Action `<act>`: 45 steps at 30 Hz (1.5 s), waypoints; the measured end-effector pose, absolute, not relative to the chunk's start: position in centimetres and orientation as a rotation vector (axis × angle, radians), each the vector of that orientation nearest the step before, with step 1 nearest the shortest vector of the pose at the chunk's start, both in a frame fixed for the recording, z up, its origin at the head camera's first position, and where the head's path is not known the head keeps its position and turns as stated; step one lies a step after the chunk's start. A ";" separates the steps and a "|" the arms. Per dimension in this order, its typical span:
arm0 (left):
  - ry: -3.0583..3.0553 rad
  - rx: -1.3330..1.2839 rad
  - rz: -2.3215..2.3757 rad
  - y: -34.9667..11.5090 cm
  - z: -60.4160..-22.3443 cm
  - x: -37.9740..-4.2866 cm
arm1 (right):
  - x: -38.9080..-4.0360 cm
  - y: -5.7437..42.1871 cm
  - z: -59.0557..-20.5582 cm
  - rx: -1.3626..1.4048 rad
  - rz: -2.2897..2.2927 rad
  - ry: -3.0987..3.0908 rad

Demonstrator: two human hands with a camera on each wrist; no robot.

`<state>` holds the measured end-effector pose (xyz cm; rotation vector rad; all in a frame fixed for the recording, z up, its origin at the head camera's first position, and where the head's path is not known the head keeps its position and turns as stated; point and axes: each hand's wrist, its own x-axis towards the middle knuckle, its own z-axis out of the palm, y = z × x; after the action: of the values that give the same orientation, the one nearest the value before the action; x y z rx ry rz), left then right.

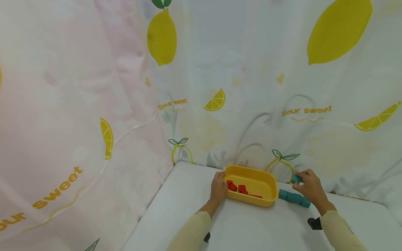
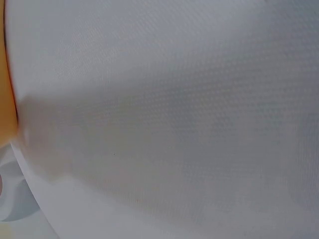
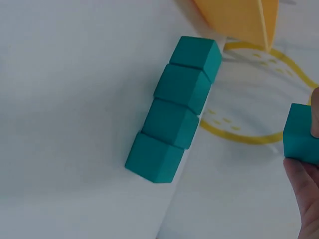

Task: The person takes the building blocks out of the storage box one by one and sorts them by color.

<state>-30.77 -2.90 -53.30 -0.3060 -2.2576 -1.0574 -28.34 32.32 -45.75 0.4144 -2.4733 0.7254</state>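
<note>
A yellow oval tray (image 1: 269,182) sits on the white table and holds several red cubes (image 1: 238,188). My left hand (image 1: 218,187) grips the tray's left rim. To the tray's right lies a row of several teal cubes (image 1: 294,198) (image 3: 174,107). My right hand (image 1: 309,186) hovers just behind that row and pinches one more teal cube (image 1: 296,179) (image 3: 301,133) between fingers and thumb. The left wrist view shows only white table surface and an orange sliver of the tray (image 2: 6,99).
A lemon-print curtain (image 1: 201,87) closes in the table at the back and left. The white table (image 1: 251,226) stretches toward me in front of the tray. A black wrist strap (image 1: 314,223) shows on my right arm.
</note>
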 end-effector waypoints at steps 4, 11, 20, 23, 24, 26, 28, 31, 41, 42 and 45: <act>-2.274 -0.294 -1.061 -2.9 -53.3 -30.8 | -27.2 33.9 -45.6 0.335 0.760 -2.558; -2.294 -0.281 -1.065 -2.9 -53.5 -30.8 | -25.8 36.8 -46.1 0.181 0.745 -2.720; -2.293 -0.272 -1.066 -3.0 -53.1 -31.3 | -25.4 38.2 -46.9 0.159 0.742 -2.776; -2.298 -0.277 -1.064 -3.0 -53.2 -31.5 | -25.4 38.5 -47.5 0.148 0.727 -2.786; -2.298 -0.280 -1.065 -3.0 -53.2 -31.5 | -25.4 38.5 -47.8 0.141 0.724 -2.787; -2.295 -0.285 -1.068 -3.0 -53.3 -31.5 | -25.3 38.7 -48.3 0.131 0.723 -2.796; -2.289 -0.285 -1.074 -3.0 -53.5 -31.4 | -25.2 38.9 -48.8 0.121 0.729 -2.806; -2.284 -0.284 -1.076 -2.9 -53.7 -31.2 | -25.1 39.0 -49.3 0.109 0.742 -2.828; -2.283 -0.281 -1.063 -2.9 -54.0 -31.2 | -25.2 38.4 -49.7 0.056 0.756 -2.895; -2.285 -0.280 -1.058 -2.9 -54.0 -31.2 | -25.3 38.4 -49.8 0.058 0.757 -2.894; -2.281 -0.284 -1.058 -2.9 -53.9 -31.2 | -25.4 38.3 -50.0 0.073 0.755 -2.883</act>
<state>-31.19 -2.90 -53.93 -0.2836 -2.2807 -1.0581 -25.41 38.34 -49.96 0.0726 -2.8831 0.7552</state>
